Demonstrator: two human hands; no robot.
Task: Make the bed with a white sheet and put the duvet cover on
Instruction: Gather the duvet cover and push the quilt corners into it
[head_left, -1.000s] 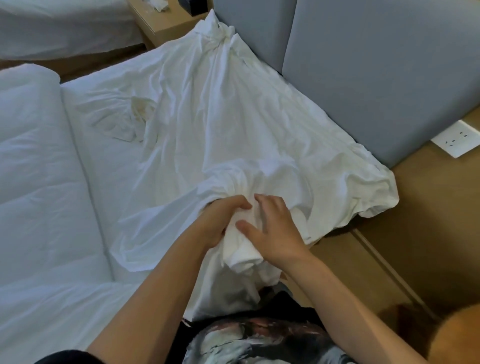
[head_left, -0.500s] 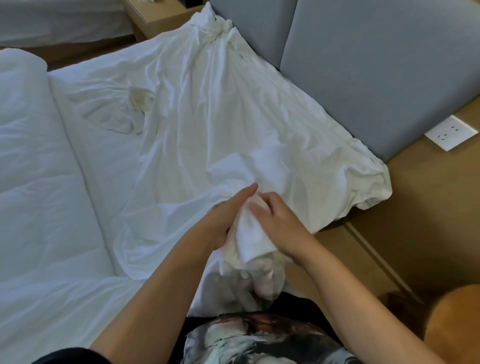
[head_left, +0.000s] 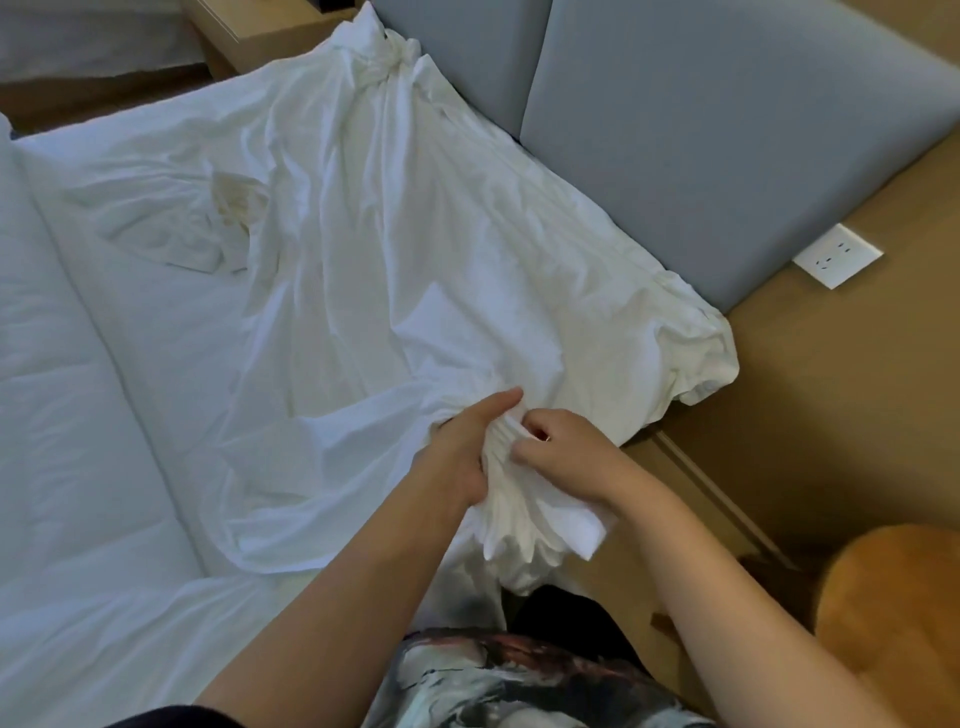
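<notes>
The white sheet (head_left: 415, 260) lies rumpled on the mattress along the grey headboard (head_left: 701, 145), its corner at the headboard's far end tied in a knot (head_left: 387, 62). Near the headboard's near end, the sheet's other corner is gathered into a bunch. The left hand (head_left: 462, 452) curls its fingers round the bunch, thumb straight along it, and the right hand (head_left: 566, 452) pinches the pleats just beside it. This is probably preparation for a second knot. If either grip slackens, the pleats could spring apart. A hard pull away from the headboard could drag the sheet off that edge or strain the tied corner. The duvet (head_left: 62, 415) lies well apart from the headboard
</notes>
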